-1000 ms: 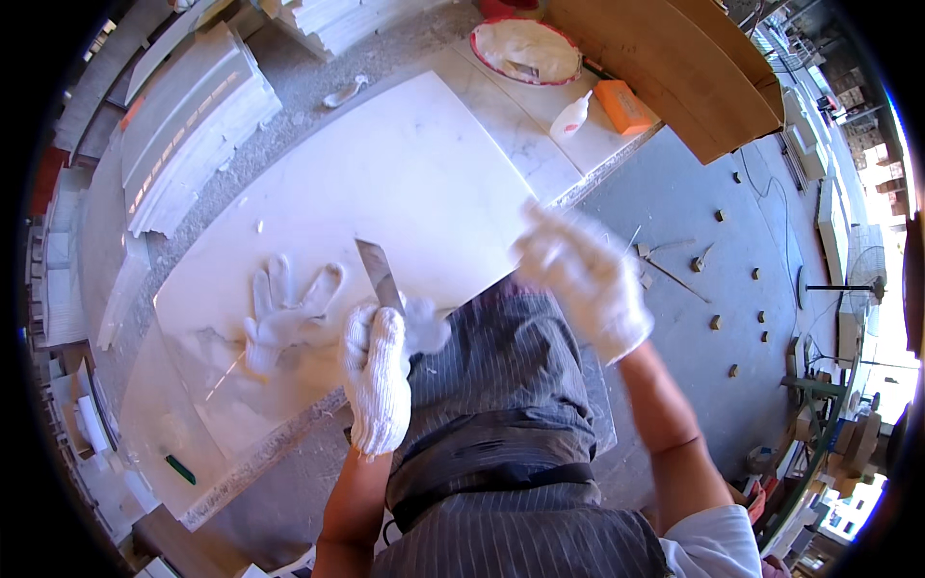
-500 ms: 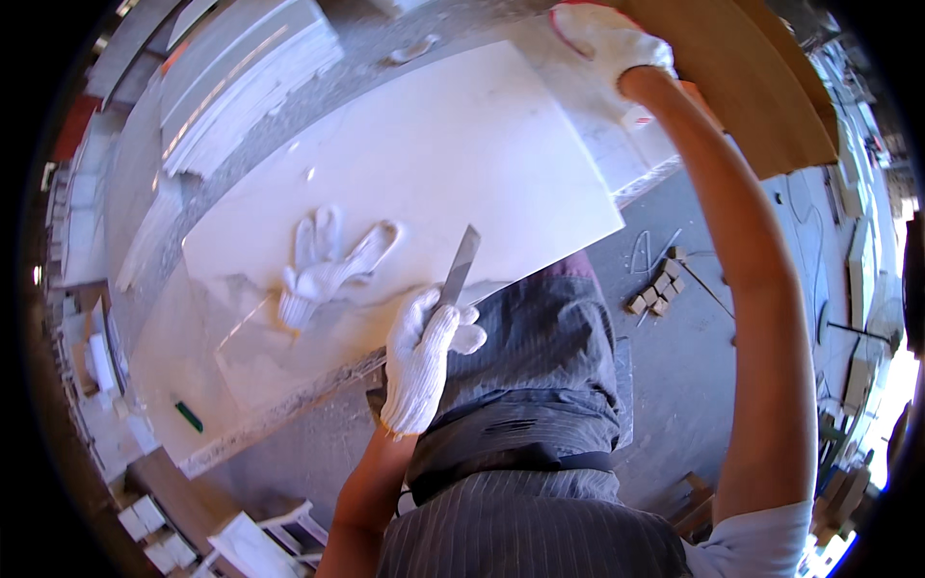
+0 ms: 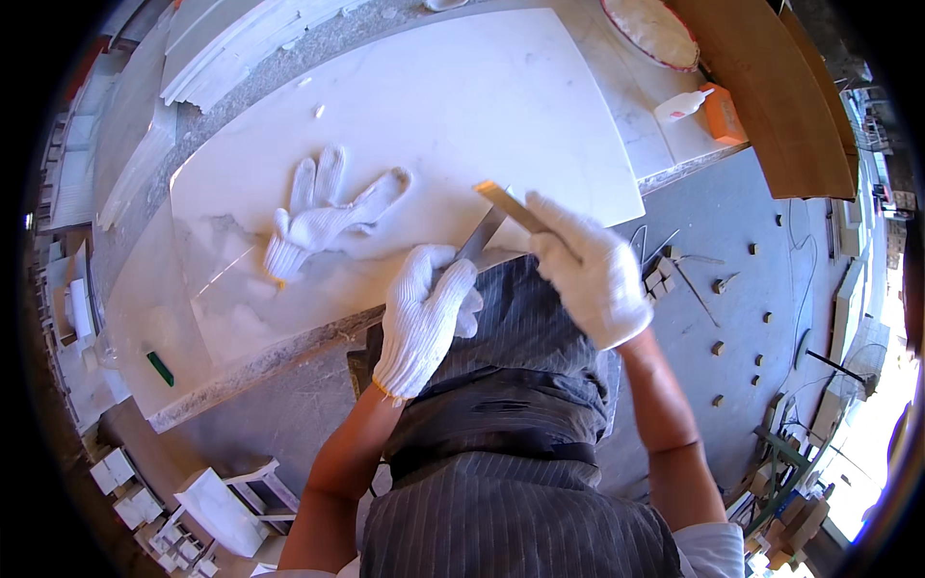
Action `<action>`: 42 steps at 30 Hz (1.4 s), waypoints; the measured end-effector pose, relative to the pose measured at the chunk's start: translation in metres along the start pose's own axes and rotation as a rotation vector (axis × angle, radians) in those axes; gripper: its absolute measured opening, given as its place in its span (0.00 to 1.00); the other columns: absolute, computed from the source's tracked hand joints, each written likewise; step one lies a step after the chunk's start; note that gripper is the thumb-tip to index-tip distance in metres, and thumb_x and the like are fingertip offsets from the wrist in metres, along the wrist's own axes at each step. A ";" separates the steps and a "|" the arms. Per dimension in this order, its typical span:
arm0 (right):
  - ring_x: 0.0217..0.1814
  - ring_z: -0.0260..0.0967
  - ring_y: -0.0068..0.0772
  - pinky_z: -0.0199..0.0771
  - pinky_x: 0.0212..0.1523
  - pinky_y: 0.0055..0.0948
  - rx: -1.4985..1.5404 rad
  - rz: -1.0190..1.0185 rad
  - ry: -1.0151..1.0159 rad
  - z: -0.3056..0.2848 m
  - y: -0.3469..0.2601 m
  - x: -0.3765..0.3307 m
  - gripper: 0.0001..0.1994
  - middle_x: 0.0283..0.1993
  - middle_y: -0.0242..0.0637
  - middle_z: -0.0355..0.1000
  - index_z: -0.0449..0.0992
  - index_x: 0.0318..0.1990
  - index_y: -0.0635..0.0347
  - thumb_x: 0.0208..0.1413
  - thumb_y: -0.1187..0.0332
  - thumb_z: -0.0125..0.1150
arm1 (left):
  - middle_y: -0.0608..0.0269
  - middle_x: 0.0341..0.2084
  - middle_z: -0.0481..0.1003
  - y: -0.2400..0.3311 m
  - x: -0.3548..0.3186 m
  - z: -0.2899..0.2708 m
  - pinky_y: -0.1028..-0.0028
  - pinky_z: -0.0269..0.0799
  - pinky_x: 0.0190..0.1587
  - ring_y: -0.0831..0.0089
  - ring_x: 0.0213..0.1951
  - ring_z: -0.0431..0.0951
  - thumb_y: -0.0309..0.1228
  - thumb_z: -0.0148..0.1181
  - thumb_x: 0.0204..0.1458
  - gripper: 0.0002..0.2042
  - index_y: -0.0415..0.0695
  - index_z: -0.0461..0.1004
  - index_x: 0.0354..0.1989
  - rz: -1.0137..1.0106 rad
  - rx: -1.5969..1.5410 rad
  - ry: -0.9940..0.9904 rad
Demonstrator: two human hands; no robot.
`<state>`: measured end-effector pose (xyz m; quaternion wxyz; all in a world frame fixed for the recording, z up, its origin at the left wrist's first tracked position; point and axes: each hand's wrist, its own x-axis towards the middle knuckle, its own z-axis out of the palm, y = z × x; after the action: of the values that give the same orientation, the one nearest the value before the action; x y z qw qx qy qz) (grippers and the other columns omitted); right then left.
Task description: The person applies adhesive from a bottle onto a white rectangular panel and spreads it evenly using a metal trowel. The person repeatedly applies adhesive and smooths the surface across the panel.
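A metal blade [image 3: 482, 235] is gripped in the curled fingers of the gloved left hand [image 3: 427, 313] by the white slab [image 3: 462, 106], its long axis slanting away to the right, while a yellowish-ended strip [image 3: 515, 207] is gripped in the right hand [image 3: 593, 275], slanting away to the left. The blade's tip is met or nearly met by the strip; contact cannot be told. The right hand, earlier stretched to the red-rimmed tub [image 3: 682, 68], is now brought back near the left.
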<state>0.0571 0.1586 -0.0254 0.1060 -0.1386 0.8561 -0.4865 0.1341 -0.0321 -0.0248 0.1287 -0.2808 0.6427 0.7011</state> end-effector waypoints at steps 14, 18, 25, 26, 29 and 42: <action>0.52 0.76 0.41 0.81 0.43 0.37 0.026 -0.246 -0.157 0.028 0.040 -0.035 0.21 0.50 0.50 0.75 0.72 0.62 0.62 0.62 0.73 0.58 | 0.56 0.28 0.80 -0.008 0.000 0.002 0.78 0.76 0.26 0.77 0.23 0.80 0.26 0.57 0.63 0.10 0.33 0.73 0.48 0.128 0.038 0.041; 0.42 0.78 0.43 0.80 0.40 0.35 -0.095 -0.328 -0.060 0.039 0.003 -0.033 0.20 0.40 0.49 0.77 0.74 0.59 0.64 0.58 0.74 0.61 | 0.56 0.28 0.81 -0.010 0.001 0.003 0.78 0.77 0.26 0.77 0.24 0.80 0.26 0.57 0.63 0.10 0.32 0.73 0.48 0.163 0.063 0.057; 0.37 0.77 0.40 0.80 0.37 0.32 -0.169 -0.359 -0.076 0.026 -0.013 -0.025 0.18 0.37 0.47 0.76 0.74 0.58 0.64 0.60 0.73 0.59 | 0.57 0.27 0.80 -0.009 0.000 0.007 0.78 0.77 0.26 0.76 0.22 0.80 0.26 0.56 0.63 0.09 0.32 0.74 0.47 0.168 0.126 0.109; 0.39 0.78 0.38 0.81 0.38 0.33 -0.292 -0.195 -0.201 0.028 -0.020 -0.031 0.18 0.41 0.48 0.76 0.73 0.58 0.63 0.61 0.73 0.58 | 0.57 0.27 0.80 -0.011 0.001 0.007 0.78 0.77 0.25 0.76 0.22 0.79 0.26 0.56 0.63 0.09 0.32 0.74 0.47 0.185 0.160 0.120; 0.34 0.79 0.41 0.81 0.34 0.37 -0.071 -0.378 -0.049 0.022 0.019 -0.026 0.19 0.36 0.45 0.78 0.74 0.59 0.61 0.60 0.71 0.60 | 0.56 0.27 0.80 -0.010 -0.002 0.006 0.78 0.77 0.25 0.76 0.21 0.79 0.26 0.56 0.63 0.09 0.33 0.74 0.46 0.127 0.056 0.099; 0.26 0.76 0.44 0.78 0.28 0.36 -0.129 -0.365 -0.025 0.023 -0.015 -0.024 0.18 0.27 0.45 0.76 0.74 0.57 0.61 0.59 0.73 0.57 | 0.56 0.27 0.80 -0.015 0.000 0.005 0.79 0.76 0.24 0.77 0.21 0.79 0.27 0.56 0.63 0.09 0.33 0.74 0.45 0.208 0.103 0.088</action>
<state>0.0890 0.1412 -0.0235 0.0177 -0.3042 0.8446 -0.4402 0.1410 -0.0252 -0.0371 0.0411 -0.2360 0.7086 0.6637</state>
